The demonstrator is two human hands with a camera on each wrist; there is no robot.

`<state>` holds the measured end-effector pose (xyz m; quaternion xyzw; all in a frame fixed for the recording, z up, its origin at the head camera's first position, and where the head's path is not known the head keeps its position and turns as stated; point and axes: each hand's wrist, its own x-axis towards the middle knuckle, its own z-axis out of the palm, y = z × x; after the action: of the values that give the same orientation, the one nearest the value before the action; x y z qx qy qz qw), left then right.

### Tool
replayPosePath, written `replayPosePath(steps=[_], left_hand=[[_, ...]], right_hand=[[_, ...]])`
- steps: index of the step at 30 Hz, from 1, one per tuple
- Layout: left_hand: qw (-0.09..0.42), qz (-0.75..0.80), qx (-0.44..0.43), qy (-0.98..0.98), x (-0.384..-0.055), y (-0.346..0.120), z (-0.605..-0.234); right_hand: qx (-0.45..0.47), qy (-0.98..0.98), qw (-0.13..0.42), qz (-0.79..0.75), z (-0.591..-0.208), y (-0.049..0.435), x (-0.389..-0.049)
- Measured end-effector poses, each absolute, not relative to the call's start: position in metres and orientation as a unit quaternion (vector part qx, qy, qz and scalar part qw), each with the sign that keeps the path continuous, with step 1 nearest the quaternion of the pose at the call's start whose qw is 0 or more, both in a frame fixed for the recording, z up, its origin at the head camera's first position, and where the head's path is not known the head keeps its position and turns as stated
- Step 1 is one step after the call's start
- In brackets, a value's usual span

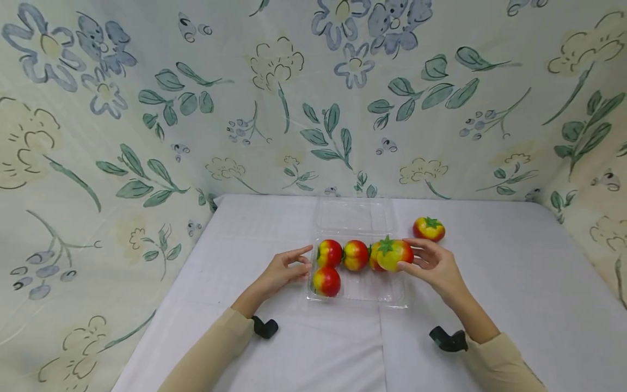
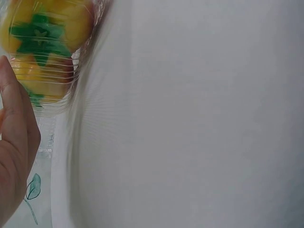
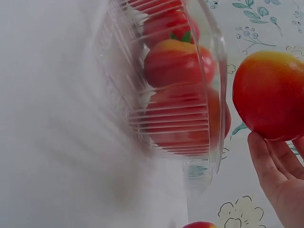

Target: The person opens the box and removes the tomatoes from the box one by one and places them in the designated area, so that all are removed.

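A clear plastic clamshell box (image 1: 360,291) stands with its lid folded back, several red-and-yellow tomatoes with green leafy tops inside. Two of them, an upper tomato (image 1: 330,253) and a lower tomato (image 1: 326,281), sit at the left end. Another tomato (image 1: 355,255) is in the middle of the back row. My right hand (image 1: 436,265) holds a tomato (image 1: 394,255) between thumb and fingers over the box's right end, partly hiding one beneath. My left hand (image 1: 281,272) is at the box's left wall, its fingers (image 2: 14,107) fairly straight and holding nothing; contact is unclear.
One more tomato (image 1: 429,229) lies on the white-covered table (image 1: 264,223), right of the box's open lid (image 1: 355,216). A flower-patterned cloth (image 1: 313,81) hangs behind the table and at its sides.
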<state>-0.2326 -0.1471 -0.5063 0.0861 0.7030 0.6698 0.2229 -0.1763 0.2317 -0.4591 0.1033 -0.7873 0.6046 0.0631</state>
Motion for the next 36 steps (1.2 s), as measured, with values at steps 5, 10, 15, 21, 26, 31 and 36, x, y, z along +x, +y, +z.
replayPosePath(steps=[5,10,15,21,26,31,36], left_hand=[[0.224,0.668,0.091,0.704,-0.231,-0.148,-0.504],[0.224,0.666,0.095,0.705,-0.231,-0.148,-0.504],[0.224,0.664,0.093,0.707,-0.231,-0.148,-0.505],[0.223,0.666,0.092,0.706,-0.231,-0.148,-0.505],[0.224,0.670,0.088,0.703,-0.231,-0.148,-0.506],[0.224,0.672,0.089,0.701,-0.231,-0.148,-0.505],[0.222,0.668,0.090,0.705,-0.231,-0.147,-0.504]], right_hand=[[0.095,-0.794,0.073,0.596,-0.461,0.236,-0.177],[0.089,-0.794,0.079,0.596,-0.460,0.240,-0.176],[0.079,-0.792,0.086,0.599,-0.460,0.243,-0.176],[0.073,-0.788,0.096,0.604,-0.460,0.248,-0.176],[0.071,-0.784,0.101,0.609,-0.461,0.252,-0.177],[0.064,-0.785,0.107,0.607,-0.461,0.257,-0.178],[0.058,-0.782,0.115,0.609,-0.462,0.263,-0.180]])
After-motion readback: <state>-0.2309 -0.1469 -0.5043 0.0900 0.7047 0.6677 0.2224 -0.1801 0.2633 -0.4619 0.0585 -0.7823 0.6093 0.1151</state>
